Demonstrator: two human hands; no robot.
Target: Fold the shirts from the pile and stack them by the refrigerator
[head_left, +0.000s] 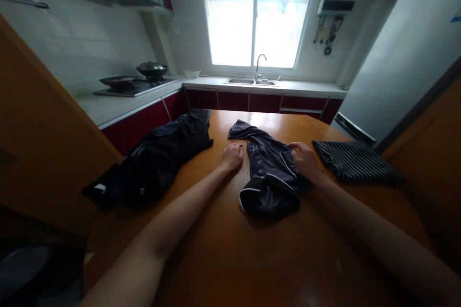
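Note:
A dark grey polo shirt (268,153) lies partly folded on the wooden table (223,244), its collar with white piping towards me and a sleeve pointing away to the left. Several buttons show on its front. My right hand (305,160) is closed on the shirt's right side, thumb and fingers pinching the cloth. Just left of the shirt, my left hand (233,156) rests on the tabletop with fingers curled together and no cloth visible in it. A small gap separates it from the shirt.
Dark clothes (154,163) are heaped along the table's left edge. A folded black-and-white striped garment (356,160) lies at the right. Beyond the table are a counter with a sink (240,81), a stove with a lidded wok (151,70), and a fridge (406,57) on the right.

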